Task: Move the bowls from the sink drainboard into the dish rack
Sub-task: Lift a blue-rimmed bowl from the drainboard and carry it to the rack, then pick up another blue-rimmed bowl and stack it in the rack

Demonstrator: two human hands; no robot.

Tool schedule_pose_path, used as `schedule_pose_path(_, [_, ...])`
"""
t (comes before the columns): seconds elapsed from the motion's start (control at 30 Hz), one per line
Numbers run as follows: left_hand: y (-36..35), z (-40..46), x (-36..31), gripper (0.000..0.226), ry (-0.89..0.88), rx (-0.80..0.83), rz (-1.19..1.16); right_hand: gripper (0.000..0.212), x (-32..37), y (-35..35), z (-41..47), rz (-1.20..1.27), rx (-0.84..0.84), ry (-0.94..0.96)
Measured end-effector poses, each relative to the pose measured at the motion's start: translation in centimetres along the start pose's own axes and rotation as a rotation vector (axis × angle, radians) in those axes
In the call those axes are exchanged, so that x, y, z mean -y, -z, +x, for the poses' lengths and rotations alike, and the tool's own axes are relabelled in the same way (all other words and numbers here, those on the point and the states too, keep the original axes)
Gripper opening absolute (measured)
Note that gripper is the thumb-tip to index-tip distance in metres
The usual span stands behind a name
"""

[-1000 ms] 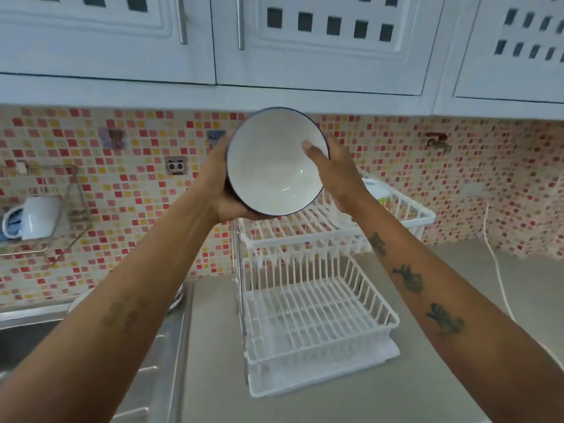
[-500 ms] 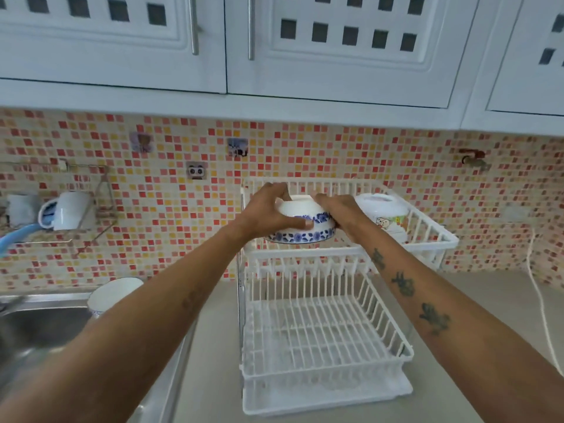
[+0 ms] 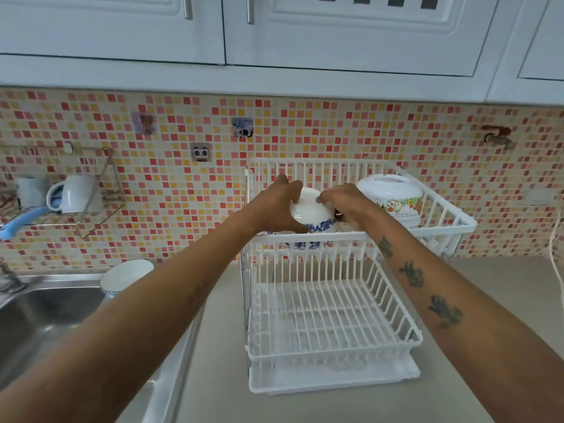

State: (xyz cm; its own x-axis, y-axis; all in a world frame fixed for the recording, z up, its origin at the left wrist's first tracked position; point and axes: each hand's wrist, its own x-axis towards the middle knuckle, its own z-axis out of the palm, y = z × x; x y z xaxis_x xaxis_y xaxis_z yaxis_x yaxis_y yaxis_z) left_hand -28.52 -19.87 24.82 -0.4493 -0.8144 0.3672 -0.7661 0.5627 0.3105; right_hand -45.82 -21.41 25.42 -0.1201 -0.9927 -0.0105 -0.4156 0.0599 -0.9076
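Note:
A white bowl with a blue flower band point(image 3: 311, 213) is upside down in the upper tier of the white two-tier dish rack point(image 3: 335, 236), at its front left. My left hand point(image 3: 279, 206) grips the bowl's left side and my right hand point(image 3: 343, 204) holds its right side. The rim's lower part is hidden behind the rack's front rail. Another white bowl point(image 3: 126, 276) stands upright on the steel drainboard point(image 3: 171, 374) by the sink, partly behind my left forearm.
A white cartoon-printed bowl point(image 3: 392, 198) sits upside down at the right of the upper tier. The lower tier point(image 3: 329, 319) holds nothing. The steel sink point(image 3: 39, 319) lies at the left, below a wall shelf with a mug point(image 3: 74, 193). White cabinets hang overhead.
The bowl went from raised with its inside facing me to upside down and lowered into the rack's upper tier. Both hands moved forward and down with it.

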Motion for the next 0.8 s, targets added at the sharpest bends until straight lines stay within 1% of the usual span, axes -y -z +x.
schedule_pose_path(0.13, [0.0,-0.1,0.0,0.057,-0.005,-0.003,0.005,0.041,0.0,-0.2,0.1,0.003,-0.002,-0.001])
schedule_pose_path(0.2, [0.1,-0.1,0.0,0.062,-0.013,0.014,0.039,0.043,0.0,-0.2,0.0,-0.005,-0.003,-0.004])
schedule_pose_path(0.27, [0.4,0.0,0.0,0.067,-0.002,0.049,0.043,0.039,0.0,-0.1,-0.3,-0.049,-0.028,0.043])
schedule_pose_path(0.33, [1.2,0.0,0.2,0.069,0.032,0.084,0.021,0.029,0.3,-0.1,-0.9,-0.13,-0.101,0.164])
schedule_pose_path(0.4, [2.3,-0.3,0.5,0.066,0.028,0.083,0.008,0.022,0.7,-0.2,-1.5,-0.151,-0.226,0.315])
schedule_pose_path(0.47, [3.7,-0.9,0.9,0.058,0.003,0.025,-0.027,0.019,1.5,-0.8,-2.3,-0.115,-0.315,0.445])
schedule_pose_path(0.53, [5.2,-1.6,2.0,0.049,0.009,-0.065,-0.067,0.019,2.9,-2.2,-3.1,-0.083,-0.342,0.542])
schedule_pose_path(0.63, [7.4,-2.9,4.9,0.042,0.073,-0.166,-0.136,0.015,6.2,-5.9,-4.6,0.017,-0.28,0.626])
schedule_pose_path(0.73, [8.9,-5.0,9.2,0.037,0.247,-0.194,-0.325,0.017,9.9,-10.7,-5.7,0.136,-0.177,0.654])
schedule_pose_path(0.8, [9.6,-6.9,12.7,0.032,0.361,-0.205,-0.39,0.018,12.0,-14.5,-6.1,0.169,-0.087,0.662])
